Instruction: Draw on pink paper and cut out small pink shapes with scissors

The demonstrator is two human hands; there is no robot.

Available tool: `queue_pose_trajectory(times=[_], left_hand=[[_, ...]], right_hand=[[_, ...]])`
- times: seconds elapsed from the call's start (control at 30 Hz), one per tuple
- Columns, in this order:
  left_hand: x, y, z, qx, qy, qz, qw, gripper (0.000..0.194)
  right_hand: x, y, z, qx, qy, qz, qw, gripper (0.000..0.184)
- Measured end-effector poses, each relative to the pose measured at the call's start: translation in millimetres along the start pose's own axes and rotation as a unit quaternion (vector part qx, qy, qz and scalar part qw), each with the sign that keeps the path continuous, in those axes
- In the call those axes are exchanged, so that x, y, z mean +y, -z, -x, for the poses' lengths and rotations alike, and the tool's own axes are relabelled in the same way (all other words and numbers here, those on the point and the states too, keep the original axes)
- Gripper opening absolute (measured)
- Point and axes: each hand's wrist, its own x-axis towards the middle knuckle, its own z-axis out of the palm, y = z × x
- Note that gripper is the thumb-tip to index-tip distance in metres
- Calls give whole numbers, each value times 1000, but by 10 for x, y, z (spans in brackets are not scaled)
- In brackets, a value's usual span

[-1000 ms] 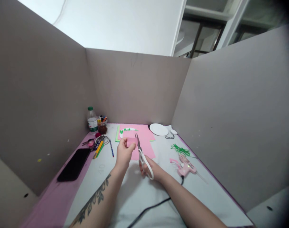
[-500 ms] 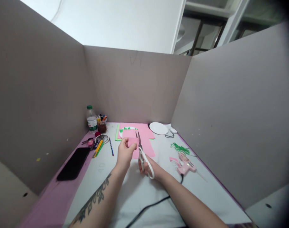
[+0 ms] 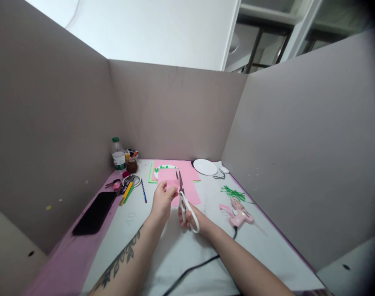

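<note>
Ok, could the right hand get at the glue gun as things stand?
Probably, once free: nothing visible blocks the glue gun, but the right hand is holding scissors.

A green-capped bottle stands at ten o'clock on the table, beside a round brown object, twelve being the far edge. A black phone lies flat at nine. A white disc rests at one, green strips at two, and a pink glue gun at three, its black cord trailing toward six.
</note>
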Motion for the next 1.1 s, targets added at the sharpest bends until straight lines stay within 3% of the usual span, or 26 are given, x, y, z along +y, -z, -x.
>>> queue_pose_trajectory(times=[0.13,0.53,1.1], left_hand=[[2,2,1,-3,1,10,1000,19],[22,46,-19,28,-57,-85,994,19],[-15,95,-71,17,-70,-107,992,20]], right_hand=[[51,22,0,1,2,3,1000,70],[135,74,4,18,13,41,999,52],[67,58,-4,21,-28,-1,999,49]])
